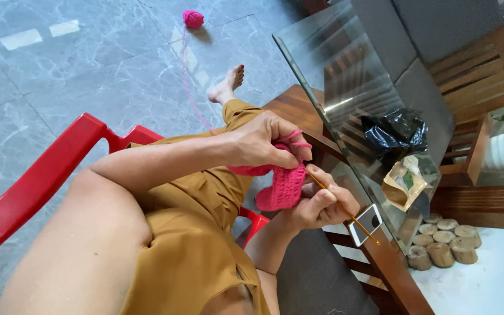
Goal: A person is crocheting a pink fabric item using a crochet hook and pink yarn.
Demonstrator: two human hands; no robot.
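Nearest, the right hand (321, 204) is closed around a thin crochet hook (345, 210), its tip in the pink crochet piece (284, 186). The left hand (261, 141) pinches the piece's top edge, yarn looped over a finger. Beside them stands a glass-topped bench (345, 64) carrying a black plastic bag (395, 133). Far off, a pink yarn ball (193, 18) lies on the tiled floor (88, 64).
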